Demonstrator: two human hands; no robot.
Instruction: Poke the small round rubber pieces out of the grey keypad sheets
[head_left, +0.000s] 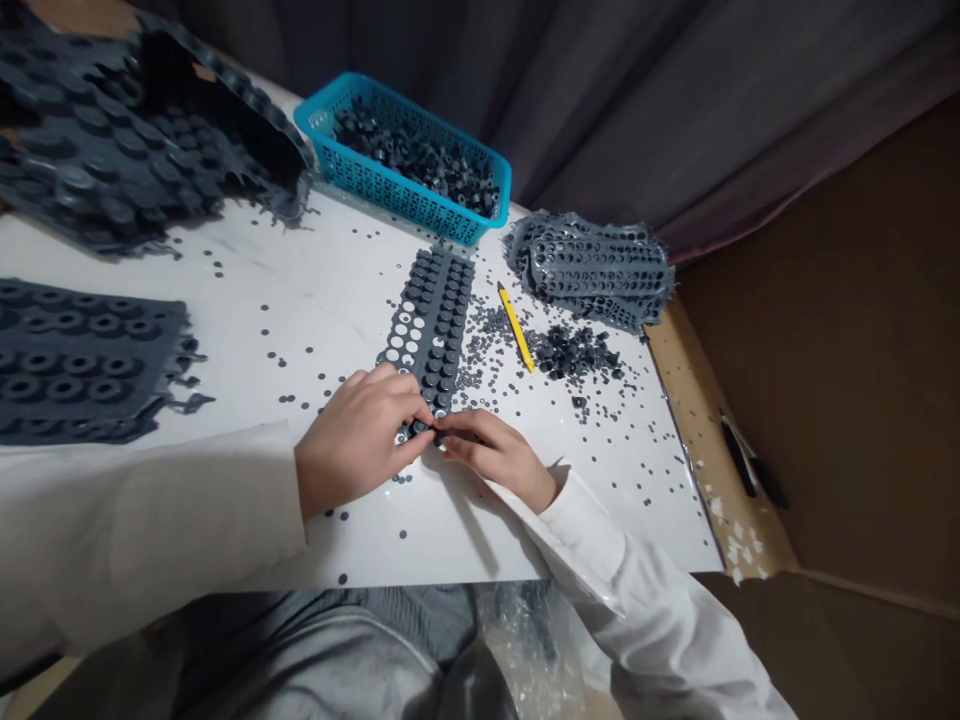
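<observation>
The left hand [364,435] has its grip nearly closed, thumb and forefinger bent around the near end of a grey studded strip [444,330]. The right hand [504,460] meets it there, fingertips almost touching the left ones; its thumb and forefinger are slightly parted, with something dark between them, though whether that is part of the strip or a loose piece cannot be told

The strip lies flat on the white table [247,395], running away from the hands. Raised round studs line its right side, while open round holes on part of its left side show white through them

Small dark discs are scattered around it, densest to the right, where a yellow tool [516,328] lies aslant. Just beside that sits a dark heap [577,352] of small pieces. Beyond, near the table's far right edge, is a pile of perforated sheets [592,265]. A blue basket [405,193] holding many dark pieces stands past the strip's far end

To the left lie a flat studded sheet [82,365] and, farther back, a bulky, curled studded mass [112,150]. A dark curtain [615,90] hangs behind the table
</observation>
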